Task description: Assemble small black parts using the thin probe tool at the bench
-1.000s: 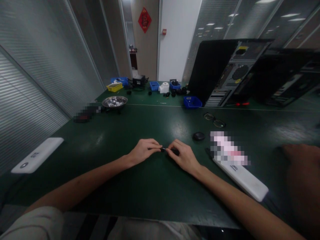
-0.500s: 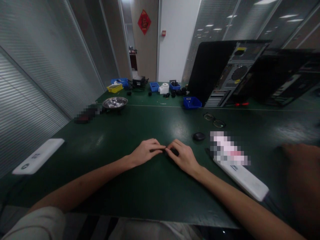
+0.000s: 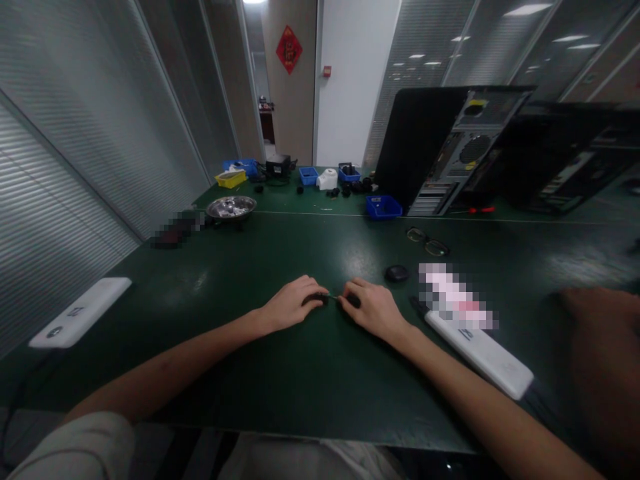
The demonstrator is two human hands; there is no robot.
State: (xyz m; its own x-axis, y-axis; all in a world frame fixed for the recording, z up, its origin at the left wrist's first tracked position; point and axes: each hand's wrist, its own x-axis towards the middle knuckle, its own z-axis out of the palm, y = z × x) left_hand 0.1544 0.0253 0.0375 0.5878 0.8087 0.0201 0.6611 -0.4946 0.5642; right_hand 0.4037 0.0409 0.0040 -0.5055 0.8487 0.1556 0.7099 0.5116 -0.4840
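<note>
In the middle of the green table, my left hand [image 3: 295, 303] pinches a small dark object [image 3: 321, 299] between thumb and fingers. Facing it, my right hand [image 3: 370, 307] is closed on a dark handle-like piece [image 3: 353, 299], mostly hidden by the fingers. A thin, pale, rod-like part [image 3: 334, 297] spans the short gap between the two sets of fingertips. Its exact kind is too small to make out. Past my right hand lies a black computer mouse [image 3: 397, 273].
White power bank-like boxes lie left [image 3: 83, 313] and right [image 3: 483, 353]. Eyeglasses [image 3: 427, 241], a metal bowl [image 3: 231, 208], a blue bin [image 3: 384, 207] and a black computer tower [image 3: 420, 143] stand farther back. Another person's hand [image 3: 600, 307] rests at the right edge.
My left fingers first moved right, over the gap and against my right fingertips, then drew back left. The thin rod-like part shows again between the hands. My right hand stays nearly in place.
</note>
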